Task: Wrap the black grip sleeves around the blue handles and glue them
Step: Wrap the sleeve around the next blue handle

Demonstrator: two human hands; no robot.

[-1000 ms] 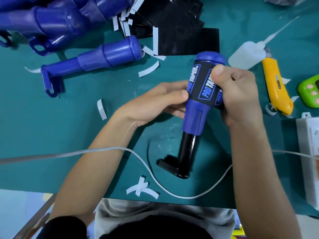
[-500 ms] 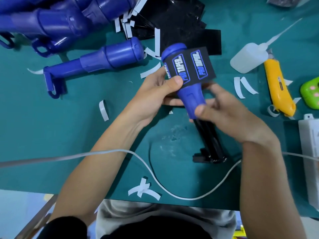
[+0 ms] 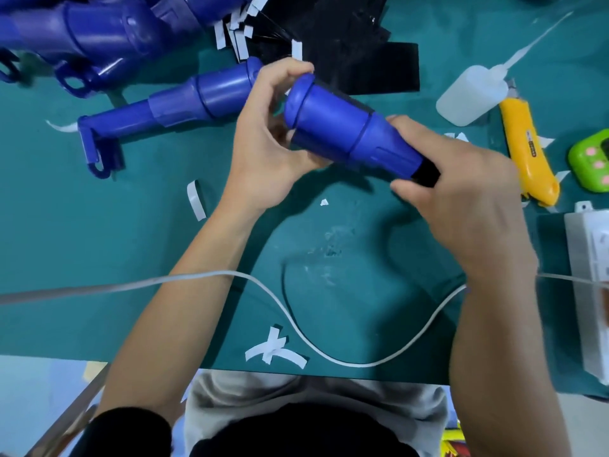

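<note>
Turned over since half a second ago, the blue handle (image 3: 342, 133) now shows its bare side, where the printed black sleeve (image 3: 354, 101) faced up before; only a thin dark edge of the sleeve peeks out along the far side. Both hands hold the handle slantwise above the mat, wide capped end up and to the left. The left hand (image 3: 267, 143) has its fingers curled round that capped end, and the right hand (image 3: 461, 199) grips the narrow end where the black shaft (image 3: 426, 171) comes out. To the right a pale squeeze bottle (image 3: 471, 97) with a long thin nozzle lies on its side; what is in it I cannot tell. Just beside it lie a yellow knife (image 3: 527, 156) and a green gadget (image 3: 593, 163), with a white box (image 3: 590, 291) at the edge. The green mat (image 3: 99, 242) is strewn with white paper strips (image 3: 275, 352), and a white cable (image 3: 329, 351) loops across it. Black sheets (image 3: 362, 54) lie at the top, a spare handle (image 3: 184, 103) lies flat nearby, and more are in a pile (image 3: 92, 31) top left
</note>
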